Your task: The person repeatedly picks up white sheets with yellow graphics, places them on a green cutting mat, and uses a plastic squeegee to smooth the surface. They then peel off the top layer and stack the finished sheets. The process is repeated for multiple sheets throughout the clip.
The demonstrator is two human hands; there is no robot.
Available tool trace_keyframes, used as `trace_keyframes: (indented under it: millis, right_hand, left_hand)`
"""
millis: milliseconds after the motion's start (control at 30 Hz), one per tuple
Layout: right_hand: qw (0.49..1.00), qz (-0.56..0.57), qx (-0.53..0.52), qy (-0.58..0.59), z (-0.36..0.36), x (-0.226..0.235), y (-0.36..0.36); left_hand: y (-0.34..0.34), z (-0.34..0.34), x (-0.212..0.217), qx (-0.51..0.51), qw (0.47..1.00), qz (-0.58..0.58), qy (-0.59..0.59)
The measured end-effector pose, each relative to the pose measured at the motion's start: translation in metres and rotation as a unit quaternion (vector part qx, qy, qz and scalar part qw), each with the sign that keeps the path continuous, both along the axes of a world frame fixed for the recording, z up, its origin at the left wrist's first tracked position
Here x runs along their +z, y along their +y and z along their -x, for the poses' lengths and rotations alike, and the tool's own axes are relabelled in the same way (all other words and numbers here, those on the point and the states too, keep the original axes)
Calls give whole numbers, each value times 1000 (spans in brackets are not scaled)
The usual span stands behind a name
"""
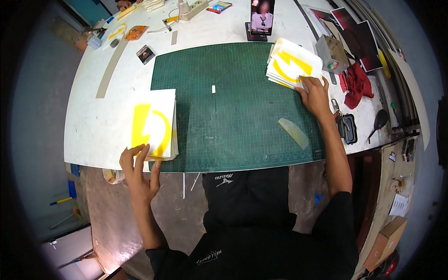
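A stack of white sheets printed with yellow shapes (pixel 161 109) lies across the left edge of the green cutting mat (pixel 219 123). My left hand (pixel 140 175) is at its near edge, fingers apart, with fingertips on the top sheet and the thumb by the edge. A second, looser stack of similar sheets (pixel 291 58) sits at the mat's far right corner. My right hand (pixel 316 95) grips its near edge, fingers bent over the top and thumb against the side. How many sheets it pinches is hidden.
A phone on a stand (pixel 261 21) is behind the mat. A metal box (pixel 332 53), red cloth (pixel 358 86), keys (pixel 337 107) and black case (pixel 347 128) line the right side. A translucent curved piece (pixel 294 133) lies on the mat. A strip (pixel 112 70) lies left.
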State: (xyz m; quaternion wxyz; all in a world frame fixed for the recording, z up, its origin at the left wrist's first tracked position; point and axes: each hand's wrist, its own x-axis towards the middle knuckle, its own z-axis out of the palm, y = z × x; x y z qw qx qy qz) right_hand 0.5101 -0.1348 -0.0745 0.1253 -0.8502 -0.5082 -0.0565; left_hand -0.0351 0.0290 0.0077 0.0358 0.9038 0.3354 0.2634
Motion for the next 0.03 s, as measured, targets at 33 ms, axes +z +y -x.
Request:
trace_keyframes:
  millis: [33]
  right_hand:
    - [999,38,-7,28,0,6,2]
  left_hand:
    - [-4,4,-2,-1,1000,0,-18]
